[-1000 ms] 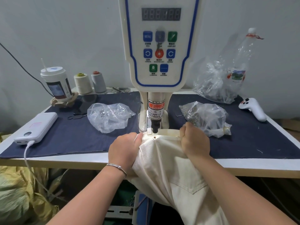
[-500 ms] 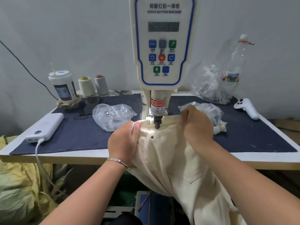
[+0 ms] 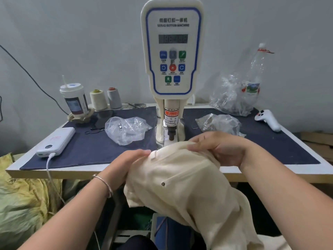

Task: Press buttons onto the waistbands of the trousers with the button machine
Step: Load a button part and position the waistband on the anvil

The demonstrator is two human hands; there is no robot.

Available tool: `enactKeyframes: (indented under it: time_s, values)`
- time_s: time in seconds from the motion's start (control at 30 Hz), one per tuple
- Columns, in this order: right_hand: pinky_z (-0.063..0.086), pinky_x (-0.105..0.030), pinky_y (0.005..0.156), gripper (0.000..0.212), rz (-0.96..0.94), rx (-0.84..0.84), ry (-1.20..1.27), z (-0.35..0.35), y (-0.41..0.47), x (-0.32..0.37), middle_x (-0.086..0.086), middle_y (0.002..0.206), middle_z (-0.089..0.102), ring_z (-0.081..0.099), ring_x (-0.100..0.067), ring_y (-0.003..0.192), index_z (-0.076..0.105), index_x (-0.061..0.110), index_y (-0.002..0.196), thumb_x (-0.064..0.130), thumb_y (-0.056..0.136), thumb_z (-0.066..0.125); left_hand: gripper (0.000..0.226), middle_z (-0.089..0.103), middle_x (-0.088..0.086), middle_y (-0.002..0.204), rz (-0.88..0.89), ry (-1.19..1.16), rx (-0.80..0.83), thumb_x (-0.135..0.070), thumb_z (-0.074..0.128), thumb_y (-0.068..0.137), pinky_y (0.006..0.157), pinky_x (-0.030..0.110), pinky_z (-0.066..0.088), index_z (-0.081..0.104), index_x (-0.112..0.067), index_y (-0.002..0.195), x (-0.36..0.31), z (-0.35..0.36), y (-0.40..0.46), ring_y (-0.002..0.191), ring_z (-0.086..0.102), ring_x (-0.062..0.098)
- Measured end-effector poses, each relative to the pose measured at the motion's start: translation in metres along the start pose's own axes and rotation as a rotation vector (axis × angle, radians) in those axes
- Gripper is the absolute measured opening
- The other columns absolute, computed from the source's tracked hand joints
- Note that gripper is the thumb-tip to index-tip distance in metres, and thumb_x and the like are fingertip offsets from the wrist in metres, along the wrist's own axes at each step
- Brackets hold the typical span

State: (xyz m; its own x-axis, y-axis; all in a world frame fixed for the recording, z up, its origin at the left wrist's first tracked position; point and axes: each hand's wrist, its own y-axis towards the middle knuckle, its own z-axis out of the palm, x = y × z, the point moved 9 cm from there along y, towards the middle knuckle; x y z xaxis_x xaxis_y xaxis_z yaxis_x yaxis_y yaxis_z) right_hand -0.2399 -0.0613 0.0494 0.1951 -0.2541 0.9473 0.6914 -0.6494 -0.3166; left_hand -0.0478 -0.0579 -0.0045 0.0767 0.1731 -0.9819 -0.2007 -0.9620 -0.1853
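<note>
Change: we see the trousers (image 3: pixel 180 181) pulled back off the punch (image 3: pixel 171 135); half a second ago the waistband sat right under it.
Trousers: bunched at the table (image 3: pixel 126 173) edge, at 6 o'clock from the machine (image 3: pixel 173 51), the rest hanging below.
Button: one stud (image 3: pixel 163 184) shows on the cloth, clear of the punch.
Left hand (image 3: pixel 124 165): fingers curled round the waistband at 9 o'clock of the bundle.
Right hand (image 3: pixel 221 148): clamped on the waistband at 2 o'clock, fingers over the top fold.
Meaning: we judge this press done; next we would likely reposition this pair or set it aside.
</note>
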Motion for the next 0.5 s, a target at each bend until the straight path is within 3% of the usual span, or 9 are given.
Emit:
enactKeyframes:
  time_s: [0.07,0.13,0.23,0.33,0.5]
  values:
    - [0.056,-0.024,0.065,0.033,0.001,0.028,-0.095,0.016,0.001,0.004,-0.011,0.097,0.071,0.069,-0.017,0.079,0.067,-0.001,0.112,0.018,0.085,0.068,0.044,0.068,0.01,0.089,-0.015,-0.006,0.186,-0.045,0.062,0.082,0.075,0.029,0.051,0.069,-0.003,0.089,-0.016,0.023,-0.01,0.083,0.064,0.022]
    - [0.054,-0.026,0.069,0.031,-0.043,0.023,-0.207,0.03,0.004,0.011,-0.016,0.102,0.068,0.065,-0.021,0.082,0.064,-0.004,0.116,0.014,0.09,0.064,0.031,0.07,0.006,0.089,0.049,0.218,0.241,-0.041,0.065,0.082,0.075,0.028,0.051,0.072,-0.012,0.091,-0.036,0.042,-0.017,0.084,0.066,0.02]
    - [0.046,-0.033,0.073,0.029,-0.136,0.003,-0.297,0.042,0.003,0.023,-0.021,0.101,0.063,0.058,-0.029,0.088,0.062,-0.008,0.112,0.014,0.093,0.062,0.035,0.075,-0.005,0.089,0.098,0.468,0.358,-0.049,0.08,0.06,0.076,0.018,0.051,0.075,-0.028,0.088,-0.052,0.077,-0.031,0.087,0.07,0.008]
    - [0.05,-0.029,0.069,0.025,-0.171,0.041,-0.438,0.046,-0.012,0.033,-0.013,0.093,0.068,0.062,-0.025,0.083,0.067,0.003,0.098,0.022,0.083,0.073,0.03,0.075,0.001,0.083,0.083,0.422,0.408,-0.03,0.087,0.057,0.075,0.025,0.055,0.077,-0.017,0.082,-0.05,0.085,-0.037,0.081,0.071,0.016]
    - [0.055,-0.03,0.079,0.039,-0.004,0.109,-0.782,0.031,-0.029,0.014,-0.001,0.098,0.074,0.07,-0.018,0.091,0.07,0.017,0.102,0.017,0.066,0.086,0.01,0.074,0.002,0.088,0.003,0.159,0.601,-0.011,0.071,0.081,0.076,0.027,0.055,0.075,-0.012,0.089,-0.042,0.091,-0.048,0.08,0.07,0.016]
